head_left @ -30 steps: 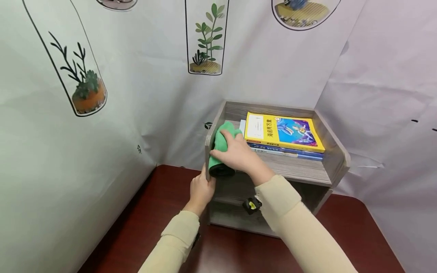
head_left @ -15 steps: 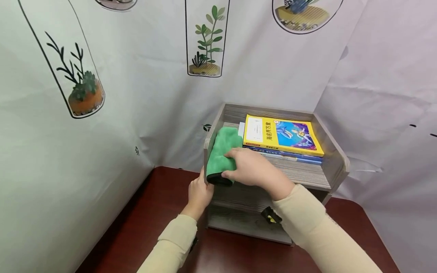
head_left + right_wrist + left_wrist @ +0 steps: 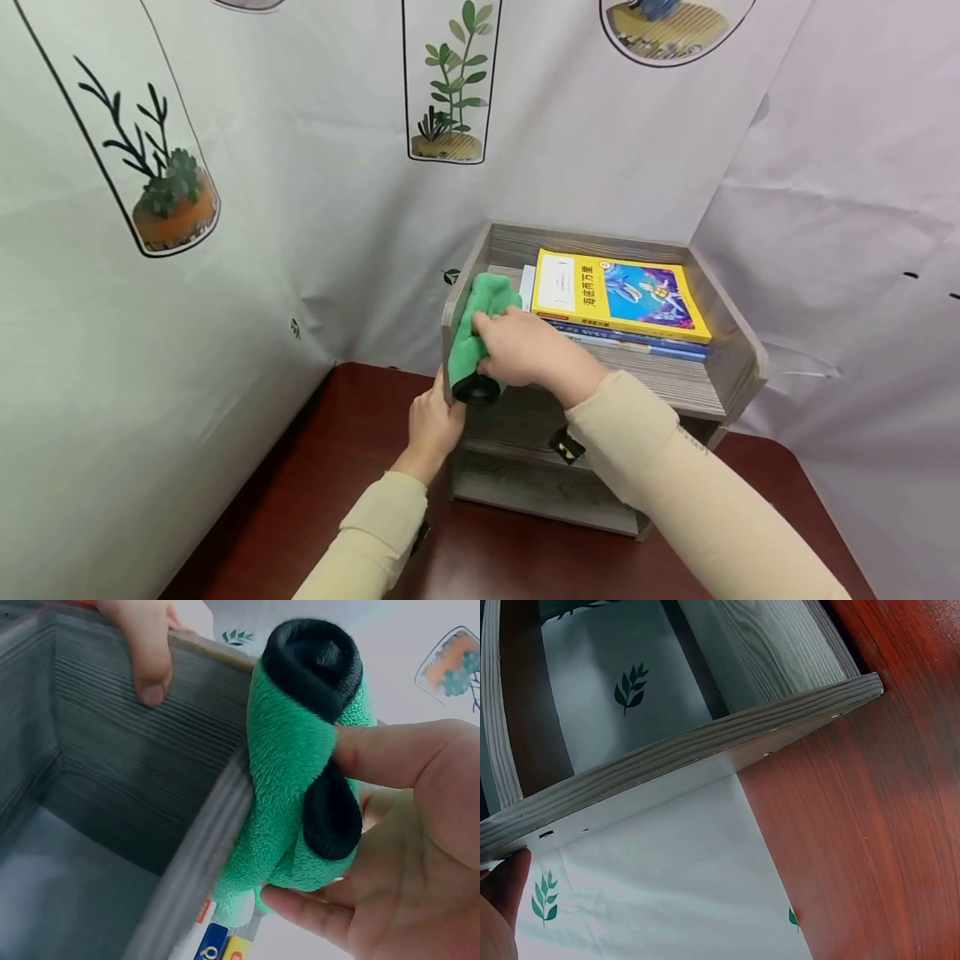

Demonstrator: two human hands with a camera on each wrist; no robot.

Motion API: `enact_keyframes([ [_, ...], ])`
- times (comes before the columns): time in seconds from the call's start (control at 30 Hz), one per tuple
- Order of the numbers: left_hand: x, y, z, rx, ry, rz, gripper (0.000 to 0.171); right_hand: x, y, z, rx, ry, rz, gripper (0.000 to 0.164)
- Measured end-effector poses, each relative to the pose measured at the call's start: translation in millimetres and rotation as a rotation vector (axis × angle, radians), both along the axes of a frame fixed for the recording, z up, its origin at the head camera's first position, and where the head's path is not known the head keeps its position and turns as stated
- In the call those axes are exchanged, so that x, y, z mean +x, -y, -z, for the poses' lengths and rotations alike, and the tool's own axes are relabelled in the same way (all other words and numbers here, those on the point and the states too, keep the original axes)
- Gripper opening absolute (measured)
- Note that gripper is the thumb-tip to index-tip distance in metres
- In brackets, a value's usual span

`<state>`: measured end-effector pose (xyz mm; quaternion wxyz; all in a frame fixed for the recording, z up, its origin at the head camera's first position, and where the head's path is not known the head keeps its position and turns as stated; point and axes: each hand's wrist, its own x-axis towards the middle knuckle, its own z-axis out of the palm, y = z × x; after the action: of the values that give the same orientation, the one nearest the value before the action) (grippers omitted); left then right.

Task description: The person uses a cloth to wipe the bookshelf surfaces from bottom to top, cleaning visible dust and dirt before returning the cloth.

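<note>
A green cloth (image 3: 467, 354) with black edging lies along the inner face of the left side panel (image 3: 456, 312) of a grey wood-grain shelf (image 3: 645, 371). My right hand (image 3: 534, 348) holds the cloth against that panel; in the right wrist view its thumb and fingers (image 3: 390, 754) pinch the folded cloth (image 3: 296, 750). Below, my left hand (image 3: 435, 425) grips the same panel near its lower front. Its thumb (image 3: 152, 667) shows on the panel's inner side in the right wrist view, while the left wrist view catches only part of the hand (image 3: 502, 900).
To the right of the cloth, a stack of books with a yellow book (image 3: 622, 292) on top lies on the upper shelf. The unit stands on a dark red table (image 3: 360, 425), close to white walls (image 3: 322, 208) printed with plants.
My right hand first slid the cloth toward the panel's front edge, loosening its fingers, then moved back left and bunched the cloth against the panel. The left hand stays on the panel.
</note>
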<state>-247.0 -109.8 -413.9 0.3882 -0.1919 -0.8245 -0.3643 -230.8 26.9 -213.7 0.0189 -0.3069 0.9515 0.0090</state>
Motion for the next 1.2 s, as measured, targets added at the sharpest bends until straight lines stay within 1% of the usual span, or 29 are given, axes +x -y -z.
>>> enact_keyframes([
  [0.13, -0.1, 0, 0.8, -0.002, 0.013, -0.003, 0.052, -9.3, 4, -7.8, 0.017, 0.092, 0.040, 0.028],
  [0.23, 0.1, 1, 0.8, -0.002, 0.032, -0.011, 0.042, -16.6, 6, -10.8, 0.021, 0.140, 0.049, 0.029],
  [0.3, 0.2, 1, 0.3, 0.002, 0.048, -0.023, 0.038, -21.8, 6, -11.7, 0.018, 0.163, 0.046, 0.030],
  [0.43, 1.0, 0, -0.1, 0.024, 0.093, -0.051, 0.040, -34.7, 5, -13.2, 0.002, 0.221, 0.061, 0.033],
  [0.6, 2.6, -2, -0.9, 0.035, 0.138, -0.050, 0.044, -52.0, 4, -16.9, -0.010, 0.303, 0.121, 0.034],
  [0.7, 3.3, -3, -1.2, 0.034, 0.125, -0.055, 0.044, -60.6, 4, -20.4, -0.008, 0.337, 0.150, 0.034],
  [0.9, 1.9, -4, -1.9, 0.031, 0.087, -0.062, 0.044, -78.8, 3, -24.7, 0.008, 0.335, 0.177, 0.029],
  [0.97, 1.6, -4, -2.4, 0.029, 0.075, -0.067, 0.044, -84.0, 3, -25.3, -0.003, 0.348, 0.196, 0.029],
  [1.07, 1.4, -4, -2.1, 0.028, 0.064, -0.073, 0.044, -91.4, 2, -25.5, -0.015, 0.375, 0.221, 0.033],
  [1.2, 2.1, -4, -0.1, 0.027, 0.063, -0.066, 0.044, -101.9, 1, -24.9, 0.014, 0.380, 0.241, 0.045],
])
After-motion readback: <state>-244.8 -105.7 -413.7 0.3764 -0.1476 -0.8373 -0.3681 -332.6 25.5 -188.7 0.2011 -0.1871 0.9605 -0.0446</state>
